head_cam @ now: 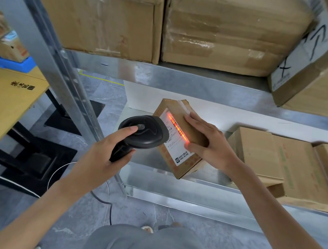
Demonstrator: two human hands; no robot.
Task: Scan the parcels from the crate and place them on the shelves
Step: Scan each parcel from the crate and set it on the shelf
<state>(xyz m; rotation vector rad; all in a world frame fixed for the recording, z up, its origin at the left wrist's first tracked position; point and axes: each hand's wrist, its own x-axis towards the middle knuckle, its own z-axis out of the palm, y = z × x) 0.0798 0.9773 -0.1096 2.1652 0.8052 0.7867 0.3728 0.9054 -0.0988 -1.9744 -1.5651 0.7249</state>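
Left hand [100, 153] clutching scanner [143, 132], beam across label; right hand [209, 143] flat atop parcel [178, 139] on lower shelf [182, 181]. Several boxes shelved; crate [7, 63] seemingly holding more.

The scanner [144, 131] hides part of the parcel's label [174, 140]; its small print is unreadable.

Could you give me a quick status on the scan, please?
Left hand grips scanner, beam on label. Right hand steadies parcel on shelf. Nothing in the way.
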